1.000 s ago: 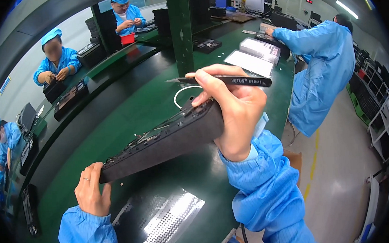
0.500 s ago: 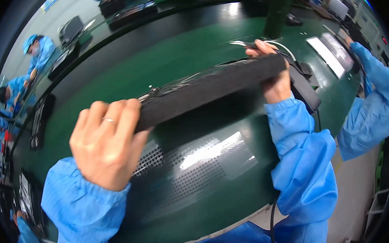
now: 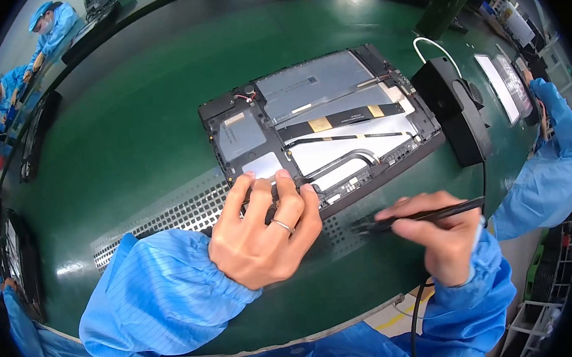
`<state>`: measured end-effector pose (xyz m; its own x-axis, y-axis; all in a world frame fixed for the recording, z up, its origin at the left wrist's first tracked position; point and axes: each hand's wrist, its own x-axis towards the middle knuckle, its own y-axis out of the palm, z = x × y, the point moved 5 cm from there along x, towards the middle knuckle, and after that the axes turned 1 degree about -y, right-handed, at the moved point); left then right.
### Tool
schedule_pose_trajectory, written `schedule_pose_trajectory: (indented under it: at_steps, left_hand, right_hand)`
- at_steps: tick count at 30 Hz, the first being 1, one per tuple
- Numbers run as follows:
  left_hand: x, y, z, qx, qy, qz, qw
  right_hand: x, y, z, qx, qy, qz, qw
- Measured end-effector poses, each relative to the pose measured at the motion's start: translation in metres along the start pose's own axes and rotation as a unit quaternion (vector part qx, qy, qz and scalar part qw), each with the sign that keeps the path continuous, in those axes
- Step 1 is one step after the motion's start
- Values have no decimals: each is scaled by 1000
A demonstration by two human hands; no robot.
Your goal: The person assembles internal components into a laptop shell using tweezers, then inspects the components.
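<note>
An opened flat electronic device [image 3: 337,152] lies on the green table with its inside facing up, showing grey panels, dark flat cables and a black frame. My left hand [image 3: 263,236] rests on its near left edge, fingers spread and fingertips on the inner parts. The left thumb is out of sight. In my right hand [image 3: 439,231], fingers close around black tweezers [image 3: 447,212]. Their tip points left, over a clear sheet beside the device's near edge, and is blurred. A sheet with rows of small black squares [image 3: 169,216] lies partly under my left forearm and the device.
A black boxy unit [image 3: 450,104] with a white cable stands right of the device. Farther right are a white panel [image 3: 497,87] and another person's blue sleeve [image 3: 537,167]. A green post [image 3: 449,1] rises at the back. Co-workers sit along the left.
The device was held up on edge between both hands; now it lies flat, inside up. My right hand has let go of it and moved nearer with the tweezers; my left hand moved right.
</note>
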<state>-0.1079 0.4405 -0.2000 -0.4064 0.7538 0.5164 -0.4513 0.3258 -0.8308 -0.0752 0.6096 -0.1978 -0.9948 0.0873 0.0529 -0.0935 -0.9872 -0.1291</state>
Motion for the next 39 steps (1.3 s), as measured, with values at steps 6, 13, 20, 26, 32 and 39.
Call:
schedule_pose_trajectory:
  at_steps: [6,13,20,26,32,39]
  left_hand:
    - [-4,3,-2,13,-4,-11,1000]
    - [-7,0,-1,22,-3,-9,1000]
    - [-1,2,-3,21,-6,-4,1000]
    - [0,5,-5,24,-7,-9,1000]
    - [2,1,-4,29,0,-6,1000]
    - [20,-36,25,-53,-59,2,997]
  right_hand:
    - [-2,9,-25,74,34,-41,996]
    - [-2,15,-28,77,32,-56,995]
    - [2,8,-29,84,39,-34,995]
    - [5,7,-35,113,46,-38,992]
    - [10,2,-33,207,69,-44,975]
    - [18,-2,21,239,-42,-85,966]
